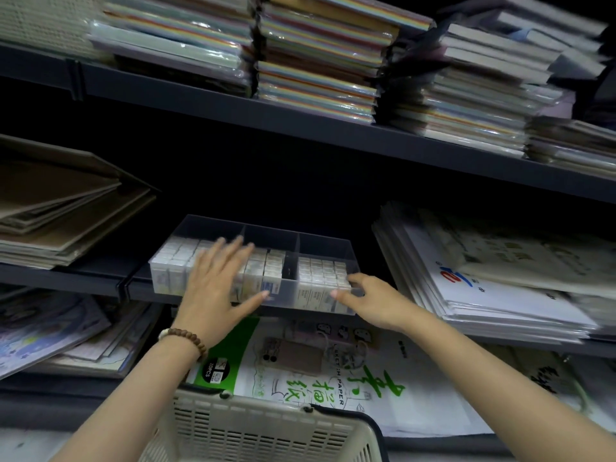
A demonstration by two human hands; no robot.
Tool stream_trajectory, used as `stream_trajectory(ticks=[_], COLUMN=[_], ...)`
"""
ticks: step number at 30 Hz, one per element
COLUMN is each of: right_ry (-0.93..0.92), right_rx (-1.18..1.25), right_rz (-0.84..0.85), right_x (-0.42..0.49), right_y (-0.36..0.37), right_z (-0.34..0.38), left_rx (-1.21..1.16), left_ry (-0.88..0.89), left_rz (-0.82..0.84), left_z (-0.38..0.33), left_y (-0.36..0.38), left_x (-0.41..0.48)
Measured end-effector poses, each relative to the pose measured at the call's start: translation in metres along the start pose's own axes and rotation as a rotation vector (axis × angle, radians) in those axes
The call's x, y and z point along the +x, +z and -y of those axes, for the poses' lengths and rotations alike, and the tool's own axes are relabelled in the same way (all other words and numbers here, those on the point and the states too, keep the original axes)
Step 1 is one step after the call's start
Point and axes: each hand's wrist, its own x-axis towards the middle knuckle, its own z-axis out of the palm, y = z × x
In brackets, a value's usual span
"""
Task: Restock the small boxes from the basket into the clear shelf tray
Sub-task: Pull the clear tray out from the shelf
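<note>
We are risking tipping the clear tray [213, 222], left hand [218, 285] pressing flat on small boxes [320, 273], right hand [368, 296] pinching its near corner.

paper pack [416, 395] — "SKETCH PAPER", its black badge [216, 371] — "20PCS"

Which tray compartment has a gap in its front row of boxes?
The middle compartment of the clear tray: a dark slot shows at its right end; the other two show none.
</note>
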Motion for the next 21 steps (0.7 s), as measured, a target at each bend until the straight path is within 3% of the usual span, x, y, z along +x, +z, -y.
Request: stream_trajectory(ticks=[4,8,12,16,21], right_ry=[0.051,0.029,-0.097,0.061,0.021], right_rx=[0.101,0.135,0.062,0.461,0.569], right_rz=[0.024,-0.058,-0.314,-0.223,-0.208], right_x=[0.004,-0.005,-0.023,-0.036,-0.016], right_y=[0.001,0.006,0.025,0.067,0.084], right_z=[0.008,0.005,0.004,0.019,0.042], left_rx=[-0.142,-0.617,-0.499,-0.429,-0.349], left_ry=[-0.406,-0.798,-0.759,-0.724,-0.611], left_rz=[-0.196,-0.061,-0.002,0.017,-0.032], left_z=[0.035,0.059,0.058,0.044,0.016], left_y=[-0.018,-0.024,-0.023,-0.030,-0.035], left_x=[-0.002,-0.007,-0.019,-0.038,-0.063])
